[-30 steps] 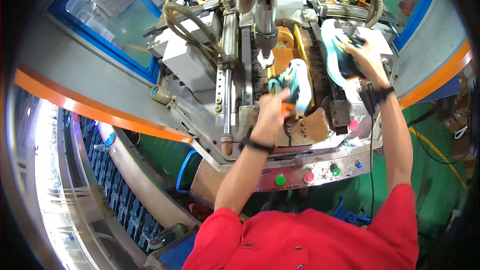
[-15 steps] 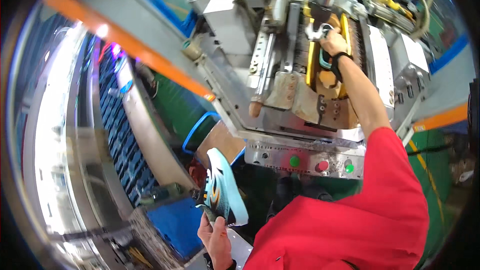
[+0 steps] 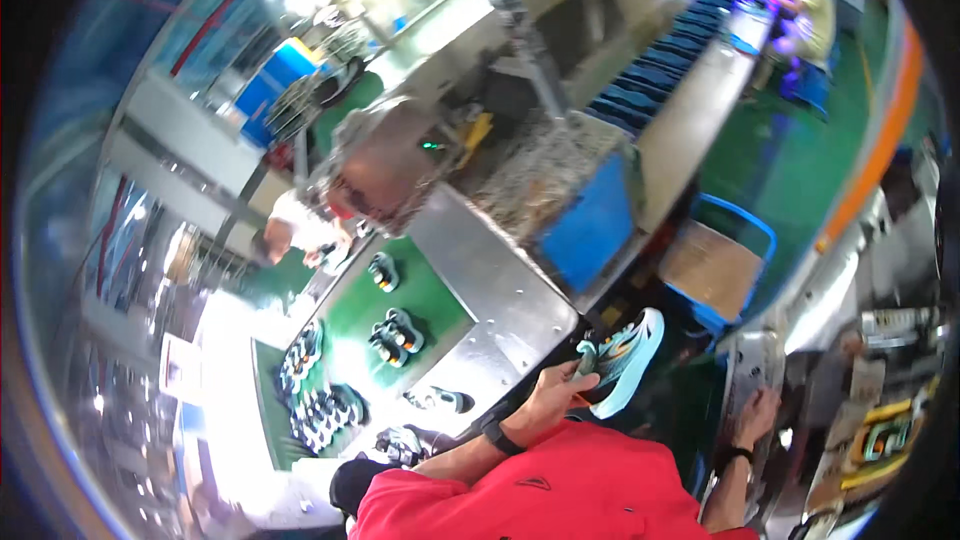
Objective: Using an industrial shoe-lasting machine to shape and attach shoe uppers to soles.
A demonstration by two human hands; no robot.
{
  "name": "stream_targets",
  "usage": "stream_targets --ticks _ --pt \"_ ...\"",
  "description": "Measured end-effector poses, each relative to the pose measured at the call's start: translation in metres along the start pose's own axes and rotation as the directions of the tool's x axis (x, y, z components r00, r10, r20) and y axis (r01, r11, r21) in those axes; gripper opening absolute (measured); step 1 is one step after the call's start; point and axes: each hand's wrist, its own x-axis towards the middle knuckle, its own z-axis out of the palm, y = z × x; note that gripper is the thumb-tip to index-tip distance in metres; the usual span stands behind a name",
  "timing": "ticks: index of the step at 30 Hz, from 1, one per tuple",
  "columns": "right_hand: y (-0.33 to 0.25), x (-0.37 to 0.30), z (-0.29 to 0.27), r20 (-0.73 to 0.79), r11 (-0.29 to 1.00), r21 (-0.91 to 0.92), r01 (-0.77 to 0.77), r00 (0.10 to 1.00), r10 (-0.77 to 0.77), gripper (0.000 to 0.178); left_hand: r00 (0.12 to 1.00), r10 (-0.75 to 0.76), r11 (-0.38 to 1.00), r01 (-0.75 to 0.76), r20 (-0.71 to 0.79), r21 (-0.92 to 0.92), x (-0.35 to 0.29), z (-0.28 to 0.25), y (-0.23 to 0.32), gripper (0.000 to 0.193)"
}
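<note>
My left hand (image 3: 555,392) is closed on a light blue and black sneaker (image 3: 632,368), gripping it by the heel end. The sneaker's pale sole faces right and its toe points up and away. My right hand (image 3: 757,418) rests at the metal front panel (image 3: 752,365) of the machine on the right, slightly blurred, with its fingers partly spread and nothing seen in them. Beyond it, a light-coloured shoe-shaped piece (image 3: 884,439) sits between the machine's yellow clamps (image 3: 890,410).
On the left, a green conveyor belt (image 3: 430,285) carries several sneakers (image 3: 325,418), edged by a metal table (image 3: 500,325). A blue box (image 3: 590,235), a brown board in a blue frame (image 3: 705,265) and an orange rail (image 3: 885,130) stand ahead. Two people work nearby.
My view has swung left, bringing the conveyor and its sneakers into sight. My right hand has left the machine's clamps for the front panel. The sneaker stays in my left hand.
</note>
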Motion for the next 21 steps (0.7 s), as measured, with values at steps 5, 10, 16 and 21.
stream_targets --ticks 5,10,16,21 --pt "0.012 0.010 0.009 -0.096 0.982 0.189 -0.019 0.995 0.038 0.018 0.947 0.045 0.980 -0.104 -0.318 -0.169 -0.020 -0.070 -0.002 0.029" --pt "-0.123 0.156 -0.028 -0.171 0.924 0.290 0.250 0.963 -0.208 0.019 0.794 0.096 0.951 -0.252 -0.601 -0.181 0.004 -0.208 -0.003 0.024" --pt "-0.513 0.285 -0.116 -0.307 0.467 0.363 0.806 0.577 -0.757 0.020 0.615 0.157 0.909 -0.396 -0.773 -0.131 0.075 -0.384 0.041 0.022" --pt "-0.823 0.325 -0.091 -0.262 0.044 0.182 0.982 0.092 -0.961 0.048 0.388 0.180 0.924 -0.382 -0.904 0.020 0.125 -0.535 0.079 0.024"
